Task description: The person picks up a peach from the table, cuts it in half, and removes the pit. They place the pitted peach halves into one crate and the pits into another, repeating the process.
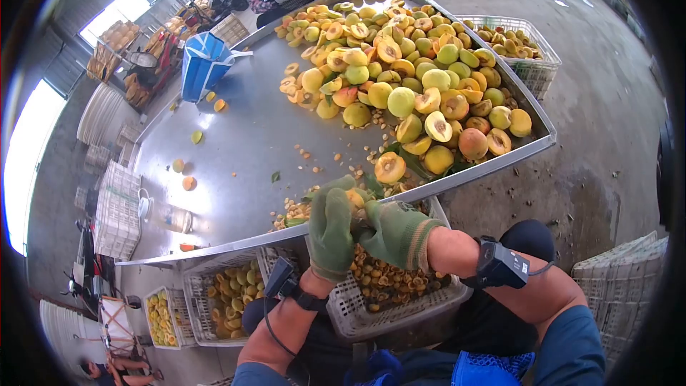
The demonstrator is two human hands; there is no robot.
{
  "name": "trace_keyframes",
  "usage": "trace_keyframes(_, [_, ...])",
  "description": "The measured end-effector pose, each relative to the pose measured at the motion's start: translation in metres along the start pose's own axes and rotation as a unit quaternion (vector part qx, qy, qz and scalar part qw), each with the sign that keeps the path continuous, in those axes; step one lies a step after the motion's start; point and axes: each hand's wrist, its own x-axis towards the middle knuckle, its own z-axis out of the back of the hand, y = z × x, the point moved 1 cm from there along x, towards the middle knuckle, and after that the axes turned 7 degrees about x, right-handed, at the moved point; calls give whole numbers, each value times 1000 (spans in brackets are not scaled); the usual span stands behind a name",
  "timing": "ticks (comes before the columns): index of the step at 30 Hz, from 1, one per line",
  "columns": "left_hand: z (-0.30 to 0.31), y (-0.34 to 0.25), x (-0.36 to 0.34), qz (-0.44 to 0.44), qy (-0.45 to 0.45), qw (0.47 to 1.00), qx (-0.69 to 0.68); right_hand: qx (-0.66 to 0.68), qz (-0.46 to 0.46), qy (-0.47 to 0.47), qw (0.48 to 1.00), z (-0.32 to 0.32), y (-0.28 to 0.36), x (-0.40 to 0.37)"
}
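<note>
Green-gloved left hand (331, 232) upright, right hand (396, 231) sideways, both in a grip around an orange fruit (356, 199).

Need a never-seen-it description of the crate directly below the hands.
Find the big metal table bearing the fruit heap, then its near edge, where the green-gloved left hand and right hand meet. Directly below them sits a pale slotted plastic crate. Unlike the crate of larger, yellowish fruit to its left, it holds small brownish-orange pieces.
</note>
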Motion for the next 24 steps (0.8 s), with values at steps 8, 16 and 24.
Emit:
trace_keyframes(8, [-6, -5, -7, 22, -6, 1000, -12, 2, 16, -17, 1000, 2, 4, -9])
trace_keyframes(16, [-6, -2, -10, 3, -9, 1000, -10, 35, -6, 30, 999, 2, 4, -8])
trace_keyframes(24, [-8, 0, -10, -15, -15, 1000, 6, 32, -24, 38, 998, 1, 3, -9])
